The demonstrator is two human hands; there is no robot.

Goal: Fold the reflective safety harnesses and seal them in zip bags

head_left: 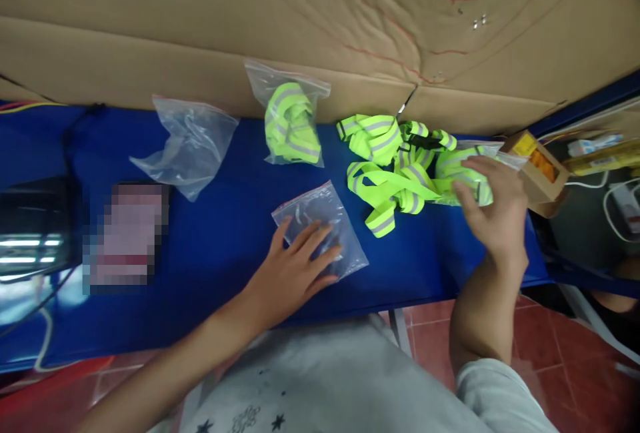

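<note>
My left hand [293,269] lies with spread fingers on a flat, clear zip bag [353,249] in the middle of the blue tabletop. To the right, my right hand [500,213] reaches over a clear bag holding a neon-yellow reflective strap [450,166]. Its thumb and fingers are apart; whether they touch the bag is unclear. Loose neon-yellow straps [373,139] with grey stripes and black buckles lie tangled between my hands. Another zip bag with a rolled reflective strap [290,123] rests farther back. A crumpled clear bag [195,143] lies to its left.
A blurred-out flat object [130,233] and a black glossy device [35,226] with cables sit at the left. A brown cardboard wall [175,6] closes off the back. An open small carton [537,173] stands at the right, beside cables and a yellow packet [605,156].
</note>
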